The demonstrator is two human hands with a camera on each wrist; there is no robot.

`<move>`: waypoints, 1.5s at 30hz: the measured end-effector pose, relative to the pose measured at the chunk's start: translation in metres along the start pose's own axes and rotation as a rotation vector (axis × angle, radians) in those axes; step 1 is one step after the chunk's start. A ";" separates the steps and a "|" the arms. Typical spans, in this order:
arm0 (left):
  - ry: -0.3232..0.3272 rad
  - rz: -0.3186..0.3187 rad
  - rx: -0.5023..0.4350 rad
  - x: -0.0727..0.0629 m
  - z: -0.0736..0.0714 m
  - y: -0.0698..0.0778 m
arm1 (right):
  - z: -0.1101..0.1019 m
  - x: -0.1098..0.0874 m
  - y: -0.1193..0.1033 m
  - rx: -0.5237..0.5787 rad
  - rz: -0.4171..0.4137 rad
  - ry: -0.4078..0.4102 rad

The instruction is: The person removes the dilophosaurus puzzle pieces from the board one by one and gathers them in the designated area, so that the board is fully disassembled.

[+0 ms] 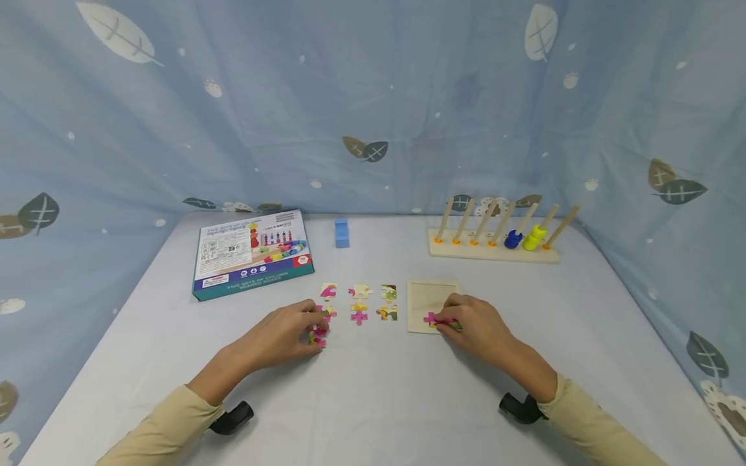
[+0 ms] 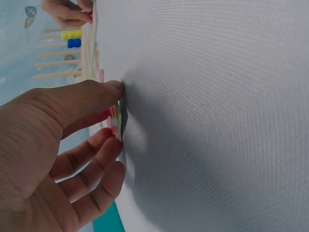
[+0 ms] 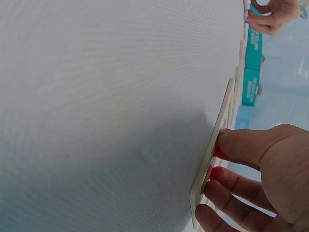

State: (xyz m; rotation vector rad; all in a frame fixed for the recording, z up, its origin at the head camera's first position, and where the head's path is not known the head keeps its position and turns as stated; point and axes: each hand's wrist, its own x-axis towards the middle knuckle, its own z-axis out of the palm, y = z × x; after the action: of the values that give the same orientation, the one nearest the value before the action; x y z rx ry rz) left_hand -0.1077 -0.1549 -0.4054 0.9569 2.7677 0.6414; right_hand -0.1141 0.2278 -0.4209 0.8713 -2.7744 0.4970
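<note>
My left hand (image 1: 287, 333) is at the left end of the loose jigsaw pieces, its thumb and fingers around a pink and green puzzle piece (image 2: 116, 121) at the tabletop. Several more pieces, such as a pink and yellow one (image 1: 359, 314), lie in rows to its right. Over the square wooden puzzle tray (image 1: 412, 307), my right hand (image 1: 478, 325) pinches a pink and green puzzle piece (image 1: 455, 324) low inside the front rim. Beside that piece, a pink one (image 1: 430, 318) lies in the tray. My right fingers partly cover the tray's right side.
A flat game box (image 1: 253, 252) lies at the back left, with a small blue block (image 1: 342, 233) to its right. At the back right stands a wooden peg rack (image 1: 492, 252) holding blue beads (image 1: 513, 239) and yellow beads (image 1: 534, 237). A patterned curtain (image 1: 373, 103) hangs behind the table.
</note>
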 end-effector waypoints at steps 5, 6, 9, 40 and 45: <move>-0.002 -0.025 0.005 -0.002 0.001 0.000 | 0.000 -0.002 0.002 0.004 -0.032 0.002; 0.001 -0.027 0.009 -0.002 0.001 0.000 | 0.000 -0.002 0.002 0.002 -0.032 -0.001; 0.016 -0.018 0.026 -0.002 -0.002 0.001 | -0.003 -0.002 0.001 0.005 -0.018 -0.023; -0.048 0.258 0.048 0.105 0.010 0.081 | -0.016 -0.007 0.019 0.045 0.033 -0.097; -0.079 0.254 0.091 0.119 0.014 0.090 | -0.016 -0.007 0.019 0.025 0.036 -0.105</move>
State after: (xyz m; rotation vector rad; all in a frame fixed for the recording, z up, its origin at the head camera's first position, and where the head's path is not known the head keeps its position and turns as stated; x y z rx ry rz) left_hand -0.1475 -0.0129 -0.3780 1.3369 2.6489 0.5012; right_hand -0.1183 0.2520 -0.4131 0.8777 -2.8895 0.5068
